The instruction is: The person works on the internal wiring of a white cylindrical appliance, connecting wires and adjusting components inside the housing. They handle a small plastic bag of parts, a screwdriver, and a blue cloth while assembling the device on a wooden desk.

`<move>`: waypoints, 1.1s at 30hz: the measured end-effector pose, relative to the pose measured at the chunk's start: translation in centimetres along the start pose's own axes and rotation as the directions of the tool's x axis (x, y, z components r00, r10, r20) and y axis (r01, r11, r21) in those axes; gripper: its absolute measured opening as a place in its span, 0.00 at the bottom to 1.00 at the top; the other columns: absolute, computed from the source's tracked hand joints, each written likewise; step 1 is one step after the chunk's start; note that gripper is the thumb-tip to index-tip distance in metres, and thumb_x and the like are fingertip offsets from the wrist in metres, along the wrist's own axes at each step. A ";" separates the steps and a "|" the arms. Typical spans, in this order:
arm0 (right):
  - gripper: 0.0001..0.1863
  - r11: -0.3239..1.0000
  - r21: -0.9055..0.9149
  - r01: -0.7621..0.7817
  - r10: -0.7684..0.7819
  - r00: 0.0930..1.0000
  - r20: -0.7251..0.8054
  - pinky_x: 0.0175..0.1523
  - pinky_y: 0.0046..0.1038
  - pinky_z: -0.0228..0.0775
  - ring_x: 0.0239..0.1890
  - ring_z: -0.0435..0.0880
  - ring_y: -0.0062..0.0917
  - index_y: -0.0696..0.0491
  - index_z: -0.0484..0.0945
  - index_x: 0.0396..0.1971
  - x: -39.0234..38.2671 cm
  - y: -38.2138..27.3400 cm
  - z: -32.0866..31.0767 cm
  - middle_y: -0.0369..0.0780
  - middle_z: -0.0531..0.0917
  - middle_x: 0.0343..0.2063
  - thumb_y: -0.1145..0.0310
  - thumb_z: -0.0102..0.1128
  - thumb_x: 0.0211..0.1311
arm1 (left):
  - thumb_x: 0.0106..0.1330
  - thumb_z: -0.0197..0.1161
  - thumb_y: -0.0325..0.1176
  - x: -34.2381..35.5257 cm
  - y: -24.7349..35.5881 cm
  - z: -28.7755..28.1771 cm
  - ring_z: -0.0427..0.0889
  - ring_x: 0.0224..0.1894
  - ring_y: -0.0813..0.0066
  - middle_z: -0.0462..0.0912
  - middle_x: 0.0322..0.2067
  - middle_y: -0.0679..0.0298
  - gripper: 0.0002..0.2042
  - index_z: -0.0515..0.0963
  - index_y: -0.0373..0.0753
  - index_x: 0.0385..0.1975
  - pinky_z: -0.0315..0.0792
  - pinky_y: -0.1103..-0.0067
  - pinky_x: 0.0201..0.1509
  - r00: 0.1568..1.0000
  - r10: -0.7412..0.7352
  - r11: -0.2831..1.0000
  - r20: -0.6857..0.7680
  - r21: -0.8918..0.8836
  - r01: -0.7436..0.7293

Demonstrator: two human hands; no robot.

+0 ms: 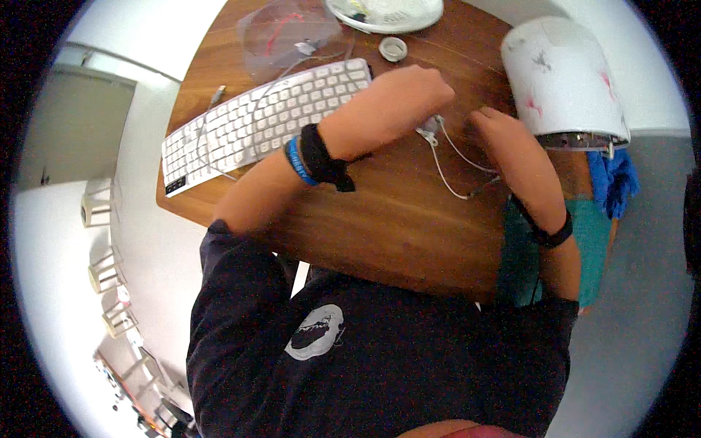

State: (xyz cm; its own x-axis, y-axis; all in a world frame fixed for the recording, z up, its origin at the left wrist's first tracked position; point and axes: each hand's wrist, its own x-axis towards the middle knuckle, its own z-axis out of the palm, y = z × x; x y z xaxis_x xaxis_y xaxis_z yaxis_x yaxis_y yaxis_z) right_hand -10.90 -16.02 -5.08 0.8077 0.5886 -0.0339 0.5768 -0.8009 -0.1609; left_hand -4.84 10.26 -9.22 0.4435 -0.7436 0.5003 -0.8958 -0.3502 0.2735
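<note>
My left hand (426, 89) is over the middle of the wooden table, its fingers curled down and closed. What it holds, if anything, is hidden beneath it. Just under its wrist lies a thin white cable (441, 162) that loops toward me, with a small white and grey piece (431, 131) at its upper end. To the right, my right hand (495, 125) faces the left one across a small gap. Its fingertips are bent together, and I cannot make out anything between them. A white keyboard (263, 120) lies left of my left hand, partly behind that forearm, with a thin grey cable across its keys.
On the brown wooden table (350, 226) are a small round white cup-like piece (393, 49), a white basket (387, 16) and a clear plastic bag (281, 40). A large white cylinder (558, 80) stands at the right edge, above blue cloth (615, 182) and a teal surface (591, 233).
</note>
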 end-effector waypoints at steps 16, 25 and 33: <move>0.14 0.912 -0.224 0.344 -0.382 0.911 -0.156 0.57 0.43 0.76 0.51 0.84 0.45 0.53 0.81 0.52 14.1 -1.2 -5.2 0.46 0.86 0.47 0.66 0.60 0.71 | 0.67 0.52 0.32 -1.2 -0.3 0.8 0.84 0.51 0.43 0.85 0.45 0.45 0.16 0.81 0.31 0.48 0.79 0.58 0.56 0.999 0.032 0.996 -0.013 -0.086 -0.033; 0.10 0.717 0.222 0.661 -0.684 0.729 0.039 0.53 0.37 0.78 0.45 0.86 0.40 0.57 0.83 0.47 31.1 -4.1 -3.9 0.45 0.88 0.41 0.70 0.62 0.70 | 0.59 0.60 0.34 -0.5 1.0 0.5 0.85 0.48 0.41 0.87 0.44 0.46 0.16 0.84 0.32 0.42 0.82 0.58 0.52 0.963 -0.099 0.981 0.250 -0.136 0.137; 0.06 0.815 0.144 0.562 -0.579 0.781 0.234 0.39 0.35 0.79 0.33 0.88 0.37 0.59 0.83 0.37 35.2 -6.9 0.4 0.45 0.88 0.30 0.79 0.69 0.61 | 0.59 0.59 0.32 -1.4 0.1 3.1 0.86 0.39 0.44 0.87 0.38 0.48 0.11 0.84 0.34 0.36 0.82 0.58 0.43 1.000 -0.010 0.997 -0.011 -0.080 0.009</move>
State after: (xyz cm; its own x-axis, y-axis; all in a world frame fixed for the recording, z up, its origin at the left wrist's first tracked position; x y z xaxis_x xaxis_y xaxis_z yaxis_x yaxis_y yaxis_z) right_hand 13.49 10.26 -5.54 0.2678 0.9494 -0.1643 0.9061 -0.3061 -0.2919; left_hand -5.69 9.48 -12.47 0.4523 -0.7337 0.5070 -0.8869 -0.3102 0.3423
